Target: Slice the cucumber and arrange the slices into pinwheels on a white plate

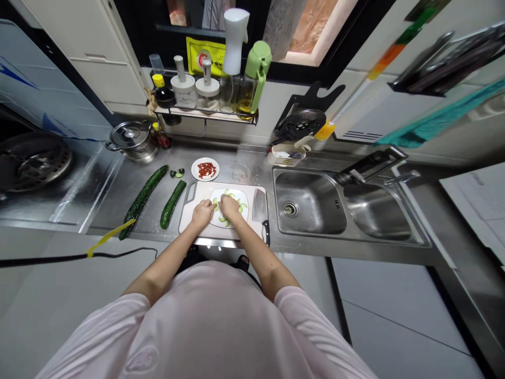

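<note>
A white plate [237,196] with several thin green-edged cucumber slices [242,206] lies on a pale cutting board [193,218]. My left hand [203,212] is at the plate's left edge, fingers bent together near a slice; what they hold is too small to make out. Over the plate's middle, my right hand [230,206] has its fingers pinched, their contents hidden. A cleaver [259,205] rests along the board's right side, its handle toward me. Left of the board lie a shorter cucumber [172,204] and a longer one [145,197].
Behind the board are a small plate of red pieces [207,169] and cucumber ends [179,172]. A steel pot [134,142] stands back left. A double sink [311,202] is right. Above hangs a bottle rack [209,113]. A yellow strap [110,235] crosses the left front edge.
</note>
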`<action>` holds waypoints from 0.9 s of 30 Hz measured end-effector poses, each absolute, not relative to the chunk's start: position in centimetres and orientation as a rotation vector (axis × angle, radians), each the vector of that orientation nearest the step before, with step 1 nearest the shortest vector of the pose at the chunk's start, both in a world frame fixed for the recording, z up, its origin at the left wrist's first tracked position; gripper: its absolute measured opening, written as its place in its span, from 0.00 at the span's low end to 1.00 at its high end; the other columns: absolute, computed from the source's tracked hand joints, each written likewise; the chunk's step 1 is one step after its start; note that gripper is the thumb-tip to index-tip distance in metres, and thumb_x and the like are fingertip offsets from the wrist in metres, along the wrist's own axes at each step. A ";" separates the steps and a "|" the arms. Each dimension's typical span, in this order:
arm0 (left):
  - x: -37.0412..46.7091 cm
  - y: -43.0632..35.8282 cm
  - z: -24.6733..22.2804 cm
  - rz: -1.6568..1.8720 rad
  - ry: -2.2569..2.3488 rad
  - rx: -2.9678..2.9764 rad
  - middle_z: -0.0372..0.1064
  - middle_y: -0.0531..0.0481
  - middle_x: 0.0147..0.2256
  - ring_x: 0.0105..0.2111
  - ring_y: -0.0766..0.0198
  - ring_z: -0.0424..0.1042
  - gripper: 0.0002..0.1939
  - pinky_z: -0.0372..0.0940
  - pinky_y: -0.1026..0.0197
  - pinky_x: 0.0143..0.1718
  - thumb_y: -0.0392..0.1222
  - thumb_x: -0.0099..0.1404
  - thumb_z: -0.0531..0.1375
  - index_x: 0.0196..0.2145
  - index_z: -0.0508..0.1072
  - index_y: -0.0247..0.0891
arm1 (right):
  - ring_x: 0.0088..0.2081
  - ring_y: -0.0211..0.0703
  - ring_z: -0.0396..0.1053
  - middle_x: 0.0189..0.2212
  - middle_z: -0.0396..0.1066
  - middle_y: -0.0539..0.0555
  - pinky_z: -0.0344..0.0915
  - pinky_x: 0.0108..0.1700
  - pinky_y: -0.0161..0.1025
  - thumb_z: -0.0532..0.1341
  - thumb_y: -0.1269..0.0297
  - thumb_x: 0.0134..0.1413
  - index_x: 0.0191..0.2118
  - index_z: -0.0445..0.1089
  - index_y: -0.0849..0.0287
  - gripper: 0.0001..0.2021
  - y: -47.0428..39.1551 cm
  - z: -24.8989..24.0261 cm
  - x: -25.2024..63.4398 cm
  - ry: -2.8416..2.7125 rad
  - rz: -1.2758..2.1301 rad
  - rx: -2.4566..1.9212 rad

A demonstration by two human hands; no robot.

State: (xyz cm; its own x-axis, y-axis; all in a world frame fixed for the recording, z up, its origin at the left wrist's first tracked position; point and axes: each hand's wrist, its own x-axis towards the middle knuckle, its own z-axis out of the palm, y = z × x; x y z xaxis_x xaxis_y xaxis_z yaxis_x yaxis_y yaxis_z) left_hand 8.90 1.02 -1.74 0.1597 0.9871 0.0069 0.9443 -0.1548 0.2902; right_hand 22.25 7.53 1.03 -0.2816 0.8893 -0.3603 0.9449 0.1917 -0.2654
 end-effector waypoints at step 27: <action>8.9 1.3 -1.5 0.155 1.880 2.325 0.66 0.43 0.41 0.44 0.57 0.62 0.16 0.59 0.58 0.42 0.39 0.68 0.50 0.47 0.74 0.43 | 0.46 0.47 0.70 0.44 0.73 0.61 0.61 0.43 0.38 0.51 0.64 0.64 0.48 0.66 0.61 0.13 6.7 0.7 23.1 2.320 -0.682 1.870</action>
